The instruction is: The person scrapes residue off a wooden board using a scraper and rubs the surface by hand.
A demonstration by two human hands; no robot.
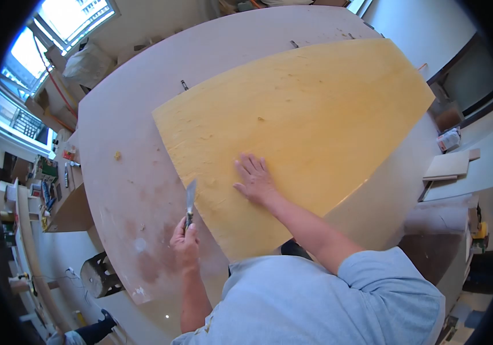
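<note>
My left hand (185, 244) is wrapped round the dark handle of a putty knife (190, 198), whose blade points up and away from me. The blade's tip is at the left edge of a large yellow board (315, 121); whether it touches cannot be made out. My right hand (255, 181) lies flat on the board with its fingers spread. Small bumps and wrinkles show along the board's left side, and a brownish fleck sits near its middle. Beneath the board is a wide pale tabletop (125, 103) with reddish-brown smudges.
Small dark clips or bits (184, 85) lie along the board's far edge. A yellowish crumb (117, 156) rests on the tabletop. At the left are a stool (100, 276), a cluttered bench (65, 201) and a person's leg (98, 328). Pale panels (448, 165) lie at the right.
</note>
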